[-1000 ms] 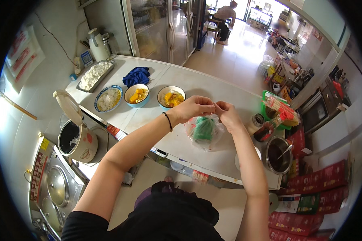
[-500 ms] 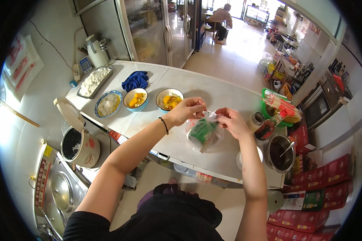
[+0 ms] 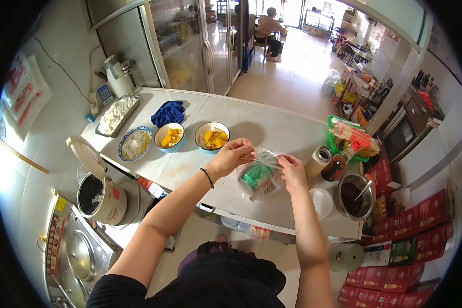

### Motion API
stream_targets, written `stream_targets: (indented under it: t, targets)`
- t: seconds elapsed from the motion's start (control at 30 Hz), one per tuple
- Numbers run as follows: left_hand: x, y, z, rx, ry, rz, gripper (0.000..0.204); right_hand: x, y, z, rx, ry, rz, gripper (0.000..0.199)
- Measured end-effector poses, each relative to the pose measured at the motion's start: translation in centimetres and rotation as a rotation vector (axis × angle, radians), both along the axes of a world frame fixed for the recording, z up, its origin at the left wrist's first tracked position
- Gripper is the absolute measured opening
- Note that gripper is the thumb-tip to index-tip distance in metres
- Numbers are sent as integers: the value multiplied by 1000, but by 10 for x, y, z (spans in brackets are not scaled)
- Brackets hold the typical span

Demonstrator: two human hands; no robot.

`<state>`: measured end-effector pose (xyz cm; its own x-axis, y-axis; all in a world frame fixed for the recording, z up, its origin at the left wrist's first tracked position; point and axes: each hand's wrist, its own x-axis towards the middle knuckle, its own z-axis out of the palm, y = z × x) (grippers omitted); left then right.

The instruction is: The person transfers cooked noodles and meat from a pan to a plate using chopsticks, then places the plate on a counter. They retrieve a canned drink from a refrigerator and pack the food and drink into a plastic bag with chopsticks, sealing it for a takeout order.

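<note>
A clear plastic bag [image 3: 268,180] with something green inside stands on the counter in front of me. My left hand [image 3: 234,156] pinches one side of its gathered top. Opposite it, my right hand [image 3: 291,169] grips the other side, so the neck is drawn together between the two. What the green thing is, I cannot make out through the plastic. Just beyond my left hand sits a bowl of food with yellow pieces [image 3: 212,137], with a similar bowl [image 3: 169,137] to its left. A white round lid or dish [image 3: 321,203] lies beside my right forearm.
Farther left are a plate of white food [image 3: 135,144], a heaped tray [image 3: 117,116] and a blue cloth [image 3: 168,113]. At right stand a jar [image 3: 318,161], a sauce bottle [image 3: 339,165], a green basket [image 3: 335,139] and a steel bowl [image 3: 355,195]. An open-lidded cooker [image 3: 108,200] is lower left.
Both hands have moved slightly apart, pulling the bag's neck between them. The whole view has shifted a little, and the white round dish shows more fully.
</note>
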<state>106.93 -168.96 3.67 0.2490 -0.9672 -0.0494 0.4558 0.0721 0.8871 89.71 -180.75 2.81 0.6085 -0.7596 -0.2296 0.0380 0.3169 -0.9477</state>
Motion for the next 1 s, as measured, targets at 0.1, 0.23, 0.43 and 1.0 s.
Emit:
stream_targets:
  t: [0.1, 0.23, 0.43, 1.0]
  targets:
    - [4, -2, 28, 12, -443, -135, 10, -1, 3, 4, 109, 9, -35, 8]
    - [-10, -11, 64, -6, -960, -253, 17, 3, -1, 0, 89, 61, -89, 9]
    - [-34, -26, 88, -81, -1562, -326, 12, 9, -12, 1, -85, -66, -102, 21]
    - [-32, -21, 54, -29, -1120, 68, 10, -2, 22, 56, -774, 104, 118, 40]
